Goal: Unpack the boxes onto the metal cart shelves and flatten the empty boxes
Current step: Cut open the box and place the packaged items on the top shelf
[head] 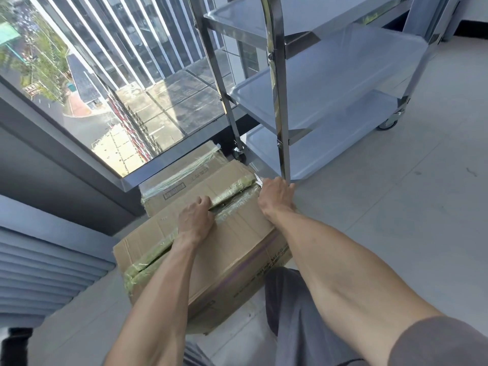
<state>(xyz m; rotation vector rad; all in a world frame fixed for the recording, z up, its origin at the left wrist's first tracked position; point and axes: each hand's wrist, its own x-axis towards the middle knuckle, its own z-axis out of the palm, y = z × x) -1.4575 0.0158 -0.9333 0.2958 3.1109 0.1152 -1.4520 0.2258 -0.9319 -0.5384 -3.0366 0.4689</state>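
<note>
A taped brown cardboard box [232, 249] stands on the floor in front of me, its top flaps split along the centre seam. My left hand [195, 217] has its fingers curled into that seam, gripping a flap edge. My right hand [276, 195] clamps the box's far right corner, fingers over the edge. A second taped box [184, 170] sits behind it against the window frame. The metal cart [330, 83] with three bare shelves stands just beyond the boxes, to the right.
A floor-to-ceiling window [105, 75] runs along the left, its dark frame touching the rear box. A ribbed grille [39, 268] lies at lower left. Pale tiled floor [396, 207] stretches to the right of the cart. My knee in grey trousers [293, 307] is beside the box.
</note>
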